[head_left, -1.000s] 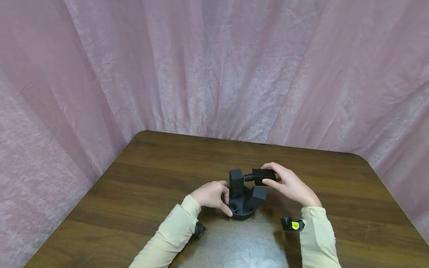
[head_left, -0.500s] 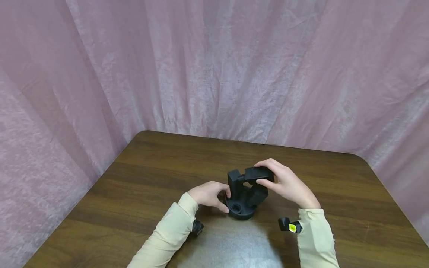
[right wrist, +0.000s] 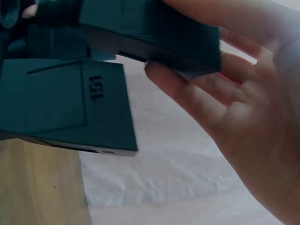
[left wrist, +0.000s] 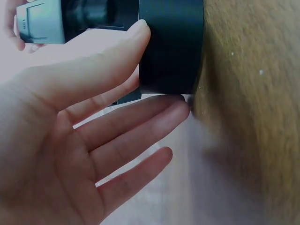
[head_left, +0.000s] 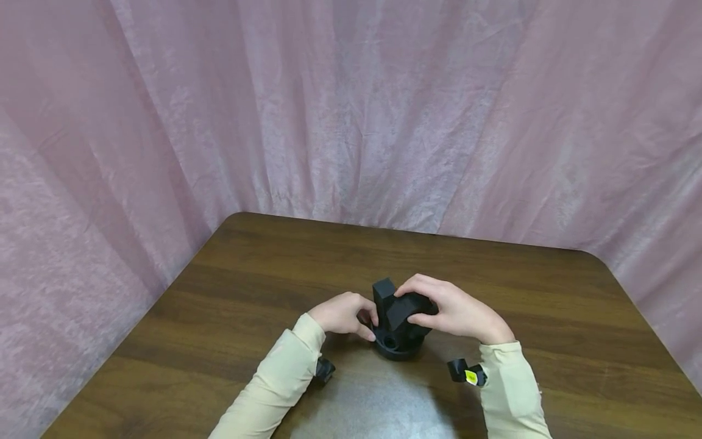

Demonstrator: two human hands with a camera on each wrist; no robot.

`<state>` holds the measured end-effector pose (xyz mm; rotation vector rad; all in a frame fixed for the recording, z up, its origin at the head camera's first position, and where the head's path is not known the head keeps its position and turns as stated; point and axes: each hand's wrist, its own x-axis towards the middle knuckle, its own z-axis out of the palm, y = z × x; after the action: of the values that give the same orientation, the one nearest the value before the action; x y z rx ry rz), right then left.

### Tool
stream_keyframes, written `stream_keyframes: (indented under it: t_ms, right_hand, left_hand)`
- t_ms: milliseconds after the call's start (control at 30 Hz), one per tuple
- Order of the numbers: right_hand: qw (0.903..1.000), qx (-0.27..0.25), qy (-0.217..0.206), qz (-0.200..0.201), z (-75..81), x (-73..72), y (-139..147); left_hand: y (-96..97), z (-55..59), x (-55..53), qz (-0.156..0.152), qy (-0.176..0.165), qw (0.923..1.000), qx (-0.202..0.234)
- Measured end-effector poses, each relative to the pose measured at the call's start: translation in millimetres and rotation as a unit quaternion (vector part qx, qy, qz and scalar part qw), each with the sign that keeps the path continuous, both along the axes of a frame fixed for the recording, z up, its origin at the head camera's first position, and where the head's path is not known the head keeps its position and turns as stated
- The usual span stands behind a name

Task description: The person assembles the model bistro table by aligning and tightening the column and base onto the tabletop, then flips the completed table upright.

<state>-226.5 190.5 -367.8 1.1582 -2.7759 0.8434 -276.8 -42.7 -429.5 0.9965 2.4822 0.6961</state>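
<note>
A round black base (head_left: 396, 354) with a socket in its top stands on the table, an upright black block (head_left: 384, 289) rising from its far left side. My left hand (head_left: 347, 314) holds the base at its left; in the left wrist view the thumb presses the base's side wall. Between thumb and fingers, my right hand (head_left: 457, 312) grips a second black block (right wrist: 154, 35), tilted above the base. Its stem end is hidden in the head view. Below it in the right wrist view is another block (right wrist: 56, 101), marked 151, leaning outward from the base.
The brown wooden table (head_left: 274, 262) has rounded far corners. Behind it hangs a pink curtain (head_left: 351, 122). Black wrist devices (head_left: 325, 370) sit under both sleeves, the right one with a yellow label (head_left: 471, 377).
My right hand has moved left and down, turning the held block from level to tilted over the base. My left hand stays at the base, shifted only slightly.
</note>
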Motion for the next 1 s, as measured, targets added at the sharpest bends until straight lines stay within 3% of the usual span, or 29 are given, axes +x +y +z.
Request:
stream_keyframes:
  t_ms: [233, 533, 1000]
  right_hand:
    - [0.9990, 0.024, -0.019, 0.032, -0.8, 0.4, -5.3]
    - [0.9985, 0.030, -0.029, 0.035, -0.9, 3.3, -12.6]
    - [0.9978, 0.046, -0.029, 0.037, 2.1, 6.5, -9.3]
  left_hand:
    - [1.0, -0.1, -0.4, 0.015, -0.006, 0.9999, 0.002]
    - [-0.7, 2.4, 0.0, 0.015, -0.024, 0.9996, 0.004]
    - [-0.8, 1.7, -0.8, 0.015, -0.022, 0.9997, 0.001]
